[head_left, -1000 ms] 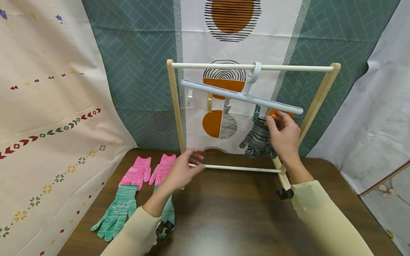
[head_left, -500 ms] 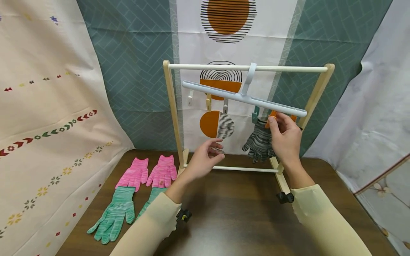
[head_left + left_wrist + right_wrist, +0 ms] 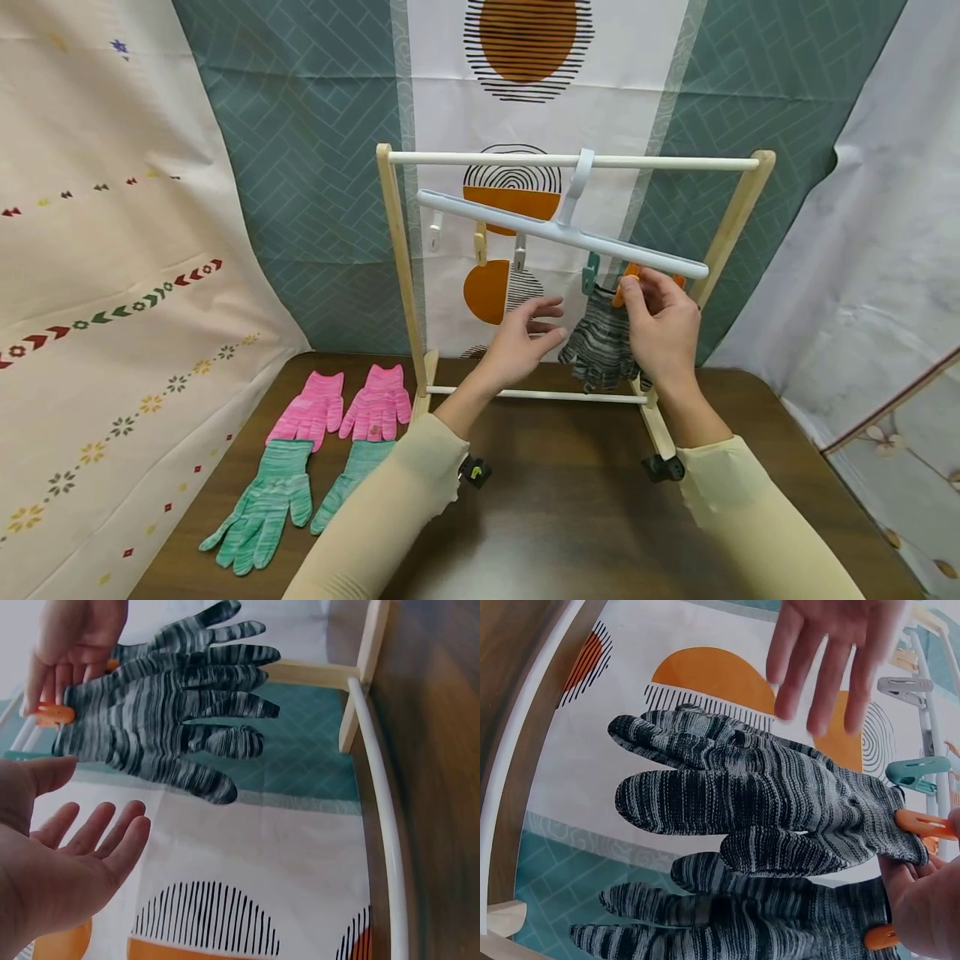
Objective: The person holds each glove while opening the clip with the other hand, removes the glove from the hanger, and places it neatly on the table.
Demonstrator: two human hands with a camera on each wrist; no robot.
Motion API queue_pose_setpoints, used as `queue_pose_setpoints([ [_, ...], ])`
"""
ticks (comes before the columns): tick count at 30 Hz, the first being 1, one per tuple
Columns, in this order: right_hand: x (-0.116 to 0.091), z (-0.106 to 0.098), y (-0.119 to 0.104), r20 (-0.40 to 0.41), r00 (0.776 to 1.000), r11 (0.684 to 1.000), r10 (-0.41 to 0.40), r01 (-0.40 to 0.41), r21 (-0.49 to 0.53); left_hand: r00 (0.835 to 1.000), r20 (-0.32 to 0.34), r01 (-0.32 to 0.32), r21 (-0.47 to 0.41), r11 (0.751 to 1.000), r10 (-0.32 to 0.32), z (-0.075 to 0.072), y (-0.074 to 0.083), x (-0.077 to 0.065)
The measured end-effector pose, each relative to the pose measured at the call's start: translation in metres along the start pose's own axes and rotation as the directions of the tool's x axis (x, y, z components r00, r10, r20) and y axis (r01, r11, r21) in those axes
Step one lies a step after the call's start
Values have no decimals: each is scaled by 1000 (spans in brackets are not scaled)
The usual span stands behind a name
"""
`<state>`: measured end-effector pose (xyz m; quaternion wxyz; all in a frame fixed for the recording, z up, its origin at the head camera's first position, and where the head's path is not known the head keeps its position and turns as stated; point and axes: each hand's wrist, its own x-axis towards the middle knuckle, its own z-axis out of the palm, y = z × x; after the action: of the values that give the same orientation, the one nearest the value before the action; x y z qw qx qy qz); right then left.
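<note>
Pinched in my right hand (image 3: 666, 327) is an orange clothespin (image 3: 626, 285), which sits on the cuff of a grey-and-black striped glove (image 3: 600, 340). The glove dangles below the right arm of a pale clip hanger (image 3: 525, 223). A second striped glove (image 3: 727, 922) hangs behind it, with another orange clip (image 3: 882, 937) at its cuff. A teal clothespin (image 3: 590, 273) hangs right beside the first glove's cuff corner. My left hand (image 3: 522, 340) is raised just left of that glove, palm toward it, fingers relaxed and holding nothing.
The hanger hooks over the top bar (image 3: 660, 162) of a wooden rack and tilts down to the right. White, yellow and grey clothespins (image 3: 520, 252) hang along its left side. Pink gloves (image 3: 378, 404) and green gloves (image 3: 270, 504) lie on the table's left.
My left hand has moved right and up from near the rack's left post to beside the striped glove. The right hand keeps its place at the orange clothespin.
</note>
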<state>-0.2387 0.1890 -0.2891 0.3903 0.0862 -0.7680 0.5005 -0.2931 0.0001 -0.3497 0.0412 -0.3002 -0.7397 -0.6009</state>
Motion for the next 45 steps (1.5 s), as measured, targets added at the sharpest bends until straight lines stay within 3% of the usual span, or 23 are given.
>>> queue_pose_setpoints([
  [7,-1,1,-5,-3,1000,1000,14,-14,-13,1000,-1,-27,6,1000,27,16,1,20],
  [15,-2,-1,-10,3,1000,1000,15,-15,8,999,-17,34,20,999,-33,29,6,31],
  [20,-1,0,-9,8,1000,1000,14,-14,15,998,-32,53,40,998,-52,32,8,33],
  [29,-1,2,-5,-7,1000,1000,22,-22,-3,997,-35,64,-12,998,-64,36,8,32],
  [38,7,5,32,-39,999,1000,1,-1,2,996,-35,76,-41,996,-77,37,8,32],
  [45,6,6,24,-44,999,1000,-1,1,-11,995,-35,92,-57,994,-94,37,9,31],
])
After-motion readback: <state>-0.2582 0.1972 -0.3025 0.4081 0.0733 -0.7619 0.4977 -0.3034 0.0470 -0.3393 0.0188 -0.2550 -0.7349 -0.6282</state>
